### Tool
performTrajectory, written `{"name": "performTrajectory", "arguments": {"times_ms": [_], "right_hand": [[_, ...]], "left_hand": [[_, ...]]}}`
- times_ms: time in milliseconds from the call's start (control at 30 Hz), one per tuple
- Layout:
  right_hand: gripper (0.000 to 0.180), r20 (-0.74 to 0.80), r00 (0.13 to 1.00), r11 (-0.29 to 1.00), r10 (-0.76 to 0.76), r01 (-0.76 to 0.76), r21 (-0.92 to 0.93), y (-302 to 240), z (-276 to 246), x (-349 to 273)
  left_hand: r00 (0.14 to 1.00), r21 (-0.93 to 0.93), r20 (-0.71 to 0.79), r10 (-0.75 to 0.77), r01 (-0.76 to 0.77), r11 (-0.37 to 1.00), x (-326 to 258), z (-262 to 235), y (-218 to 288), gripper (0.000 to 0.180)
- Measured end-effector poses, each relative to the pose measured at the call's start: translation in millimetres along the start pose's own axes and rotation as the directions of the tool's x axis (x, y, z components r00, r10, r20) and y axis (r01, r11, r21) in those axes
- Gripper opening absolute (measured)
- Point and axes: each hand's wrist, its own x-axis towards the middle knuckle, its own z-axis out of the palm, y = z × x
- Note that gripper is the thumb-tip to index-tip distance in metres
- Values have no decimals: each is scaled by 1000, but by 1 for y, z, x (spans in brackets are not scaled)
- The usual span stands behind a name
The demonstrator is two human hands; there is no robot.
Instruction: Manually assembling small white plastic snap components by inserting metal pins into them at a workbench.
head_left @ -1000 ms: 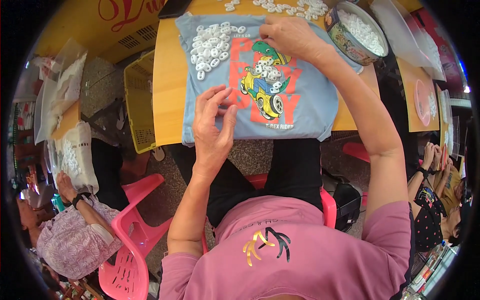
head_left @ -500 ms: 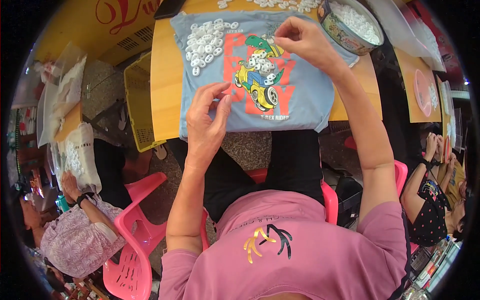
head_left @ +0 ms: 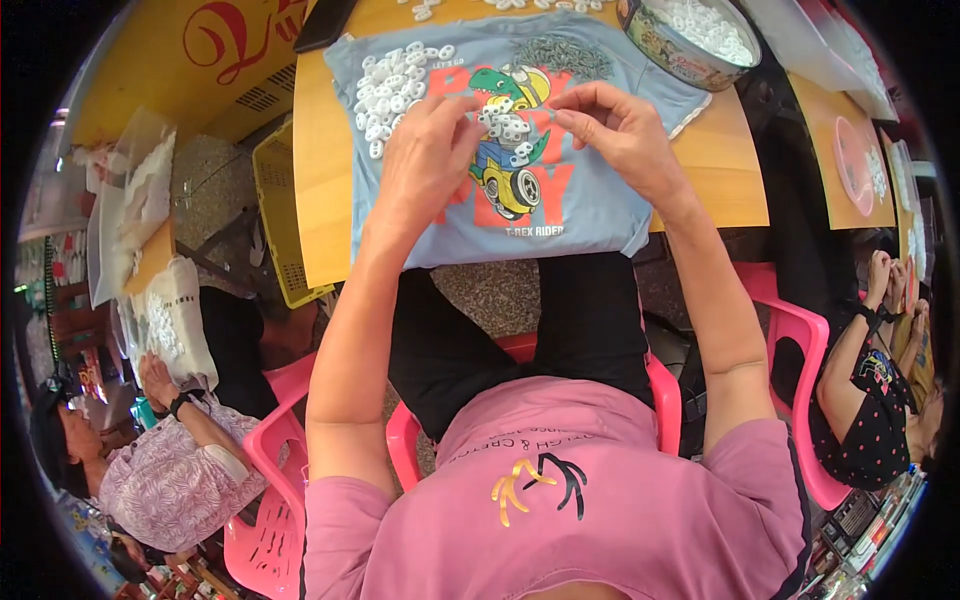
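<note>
A blue printed T-shirt [head_left: 600,215] lies over the table in front of me. On its left part sits a pile of white oval plastic pieces with two holes [head_left: 392,85], and a smaller cluster of the same pieces [head_left: 505,125] lies on the print in the middle. Farther back is a heap of small dark grey metal pieces [head_left: 565,57]. My left hand [head_left: 428,155] hovers between the pile and the cluster, fingers curled in; whatever is in them is hidden. My right hand [head_left: 628,130], in front of the metal heap, has thumb and forefinger pinched on something too small to name.
A round tin [head_left: 690,45] full of white pieces stands at the back right. A dark flat object [head_left: 325,22] lies at the far left corner. A yellow crate [head_left: 282,215] is beside the table. People sit at both sides, near pink chairs [head_left: 265,500].
My right hand has drawn back toward me from the metal heap, uncovering it. The left hand has moved up and right toward the cluster, and its fingers have curled in.
</note>
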Motion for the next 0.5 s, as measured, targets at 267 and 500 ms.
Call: {"name": "performTrajectory", "arguments": {"times_ms": [267, 500], "right_hand": [[21, -32, 999, 999, 6, -4, 53, 5, 2, -4], [20, -92, 996, 994, -12, 22, 110, -1, 18, -5]], "left_hand": [[997, 112, 51, 65, -71, 991, 7, 5, -5, 16], [977, -380, 30, -211, 207, 901, 3, 5, 5, 17]]}}
